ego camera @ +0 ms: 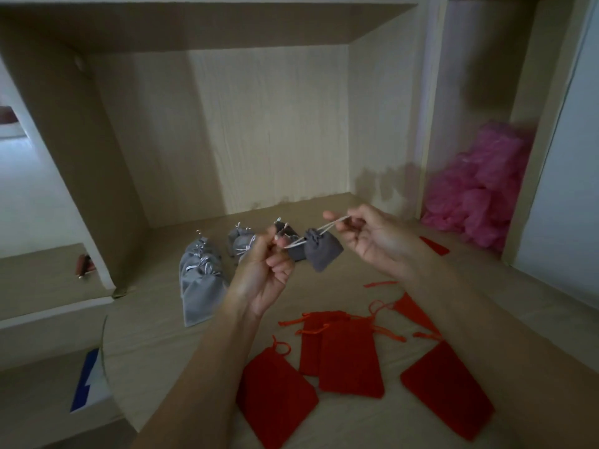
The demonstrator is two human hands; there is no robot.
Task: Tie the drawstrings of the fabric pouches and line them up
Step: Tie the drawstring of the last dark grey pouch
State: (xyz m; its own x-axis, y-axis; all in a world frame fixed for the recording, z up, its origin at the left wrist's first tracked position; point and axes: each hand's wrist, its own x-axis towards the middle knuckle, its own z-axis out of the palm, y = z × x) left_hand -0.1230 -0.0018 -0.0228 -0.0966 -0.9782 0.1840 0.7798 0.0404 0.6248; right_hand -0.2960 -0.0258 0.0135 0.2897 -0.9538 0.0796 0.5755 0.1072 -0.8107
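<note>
Roughly midway — tied grey pouches stand in a row on the desk, one more pouch hangs between left hand and right hand, each pinching its drawstring — while the red pouches lie flat, untied.

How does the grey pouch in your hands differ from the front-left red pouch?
The grey pouch hangs in the air from strings pinched by the left hand and right hand, mouth gathered; the red pouch lies flat, mouth ungathered. Both are drawstring fabric pouches.
</note>
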